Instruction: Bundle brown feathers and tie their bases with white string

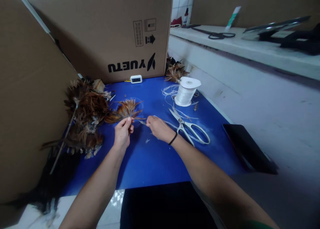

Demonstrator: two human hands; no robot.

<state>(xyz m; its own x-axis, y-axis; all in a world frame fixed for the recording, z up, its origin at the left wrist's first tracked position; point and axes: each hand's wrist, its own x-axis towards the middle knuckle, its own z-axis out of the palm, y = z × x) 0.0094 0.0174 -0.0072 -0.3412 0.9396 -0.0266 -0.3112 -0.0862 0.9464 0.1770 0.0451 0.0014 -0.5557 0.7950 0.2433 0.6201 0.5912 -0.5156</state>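
My left hand (123, 130) pinches the base of a small bunch of brown feathers (127, 109), which fans out above the fingertips. Just to its right, my right hand (158, 126) is closed, with a thin greyish tip (142, 122) poking out toward the left hand. Whether that tip is feather or ribbon I cannot tell. Beside the right wrist lie silver scissors (183, 123), blades parted, over strands of white ribbon (186, 115). The white ribbon spool (185, 94) stands upright behind the scissors.
Brown feather bundles (87, 109) are heaped at the left, more feathers (175, 71) at the back right. A large cardboard box (100, 32) walls the back of the blue table (150, 165). A small white display (136, 79) and a black phone (246, 145) are there too; dark scissors (217, 35) lie on the ledge.
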